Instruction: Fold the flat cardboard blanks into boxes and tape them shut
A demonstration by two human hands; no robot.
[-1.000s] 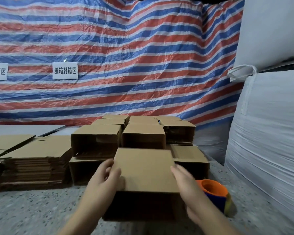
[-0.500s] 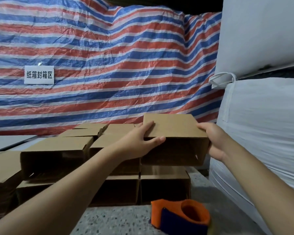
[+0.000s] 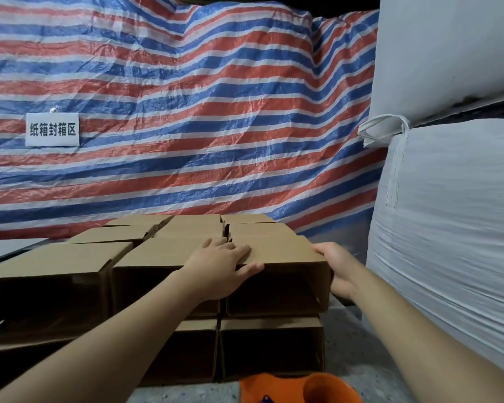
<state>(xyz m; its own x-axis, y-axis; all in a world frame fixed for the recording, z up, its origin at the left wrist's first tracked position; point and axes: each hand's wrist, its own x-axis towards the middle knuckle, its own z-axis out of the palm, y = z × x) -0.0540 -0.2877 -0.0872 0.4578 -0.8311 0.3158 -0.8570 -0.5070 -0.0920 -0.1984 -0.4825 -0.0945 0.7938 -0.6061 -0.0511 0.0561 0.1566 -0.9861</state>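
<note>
Left hand (image 3: 220,264): fingers spread and laid flat over top panel of folded box (image 3: 277,251), thumb hooked over front edge, pointing right. Right hand (image 3: 336,269): fingers wrapped round right side wall of same box, tips hidden behind it, thumb on top right corner. Box seated at right end of upper tier of box stack (image 3: 105,263), open end facing camera, interior dark. Set tight against neighbouring box on left; resting on lower-tier box beneath. More boxes ranged behind, tops level. Orange tape dispenser (image 3: 300,388) on speckled floor (image 3: 358,341), near front of stack, partly cut off by bottom edge. Red, white and blue striped tarpaulin (image 3: 186,112) behind stack, bearing white label (image 3: 52,129) with Chinese characters. Two large white bulk sacks (image 3: 454,199) stacked at right, close beside held box.
</note>
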